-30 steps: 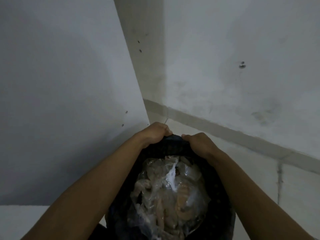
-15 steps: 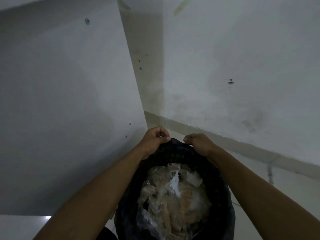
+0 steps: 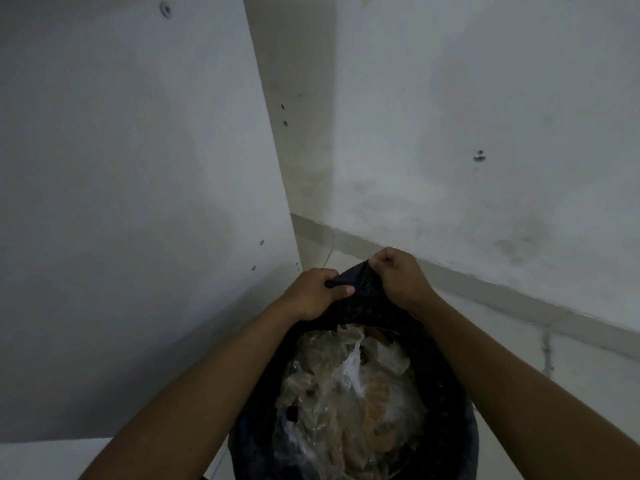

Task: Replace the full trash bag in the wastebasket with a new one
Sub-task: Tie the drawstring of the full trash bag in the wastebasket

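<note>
A black trash bag (image 3: 446, 403) stands open low in the middle of the head view, full of crumpled clear plastic and brownish waste (image 3: 349, 393). My left hand (image 3: 313, 294) grips the far edge of the bag, fingers curled round a fold of it. Just to its right, my right hand (image 3: 401, 275) pinches the same far edge and holds it raised into a peak. The wastebasket itself is hidden under the bag.
The bag sits in a corner. A grey wall panel (image 3: 138, 202) with small screw holes stands close on the left, and a stained white wall (image 3: 485, 133) with a pale baseboard (image 3: 485, 289) runs behind. Light floor tiles (image 3: 571, 368) show at the right.
Both hands have gathered the bag's far edge and lifted it; the right hand now sits higher, pulling the plastic into a peak. The view has tilted up a little.
</note>
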